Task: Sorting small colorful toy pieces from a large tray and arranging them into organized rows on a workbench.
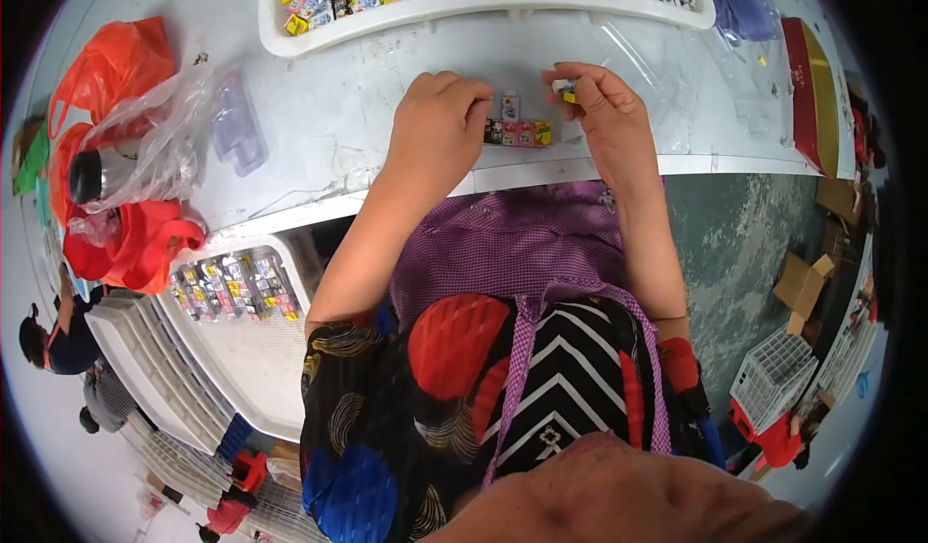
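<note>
Between my hands, near the table's front edge, a short row of tiny boxes in black, pink and yellow lies on the white table. One white tiny box sits just behind the row. My left hand is curled closed at the row's left end; its fingertips are close to the boxes, and what they hold, if anything, is hidden. My right hand is raised a little to the right of the row, pinching a tiny white-and-yellow box between thumb and fingers.
A white tray full of tiny boxes stands at the back. Orange and red bags, a clear plastic bag and a dark-lidded bottle lie left. Below them is another white tray holding clear packs. Clear plastic and a red-gold box lie right.
</note>
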{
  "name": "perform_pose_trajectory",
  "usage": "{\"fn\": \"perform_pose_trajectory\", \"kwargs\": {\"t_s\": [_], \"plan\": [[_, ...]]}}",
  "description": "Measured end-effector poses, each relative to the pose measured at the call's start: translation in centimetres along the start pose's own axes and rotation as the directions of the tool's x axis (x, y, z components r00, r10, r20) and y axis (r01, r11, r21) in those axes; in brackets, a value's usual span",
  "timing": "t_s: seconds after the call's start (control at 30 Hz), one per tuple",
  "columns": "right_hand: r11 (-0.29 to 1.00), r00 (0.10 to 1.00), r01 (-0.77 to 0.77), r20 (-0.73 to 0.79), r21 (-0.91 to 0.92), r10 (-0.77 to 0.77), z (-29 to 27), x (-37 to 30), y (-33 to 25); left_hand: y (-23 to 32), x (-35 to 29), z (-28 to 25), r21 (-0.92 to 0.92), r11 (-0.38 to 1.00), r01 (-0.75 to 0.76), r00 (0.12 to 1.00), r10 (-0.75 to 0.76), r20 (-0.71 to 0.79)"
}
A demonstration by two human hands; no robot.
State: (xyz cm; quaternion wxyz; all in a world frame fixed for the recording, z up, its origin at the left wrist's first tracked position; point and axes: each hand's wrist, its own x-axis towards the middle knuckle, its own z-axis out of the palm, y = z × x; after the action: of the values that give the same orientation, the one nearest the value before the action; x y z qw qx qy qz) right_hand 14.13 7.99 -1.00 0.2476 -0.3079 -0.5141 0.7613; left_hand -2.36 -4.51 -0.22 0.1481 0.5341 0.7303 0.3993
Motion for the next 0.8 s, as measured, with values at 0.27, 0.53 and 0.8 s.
{"fn": "perform_pose_trajectory", "kwargs": {"t_s": [0.27,0.53,0.8], "plan": [[0.991,0.998,-0.043,-0.051,-0.125,0.037,0.2,0.1,-0.3,-0.8,0.2,-0.4,0.120,0.993,-0.015,1.000,0.014,0.003],[0.859,0.995,0.094,0.061,-0.504,-0.074,3.8,0.7,-0.2,-1.0,-0.4,-1.0,0.131,0.987,-0.092,0.995,0.084,0.062],[0.485,0.869,0.485,0.336,-0.728,-0.364,4.4,1.2,1.6,-1.7,-0.8,-1.4,0.034,0.999,0.001,0.996,-0.004,0.084]]}}
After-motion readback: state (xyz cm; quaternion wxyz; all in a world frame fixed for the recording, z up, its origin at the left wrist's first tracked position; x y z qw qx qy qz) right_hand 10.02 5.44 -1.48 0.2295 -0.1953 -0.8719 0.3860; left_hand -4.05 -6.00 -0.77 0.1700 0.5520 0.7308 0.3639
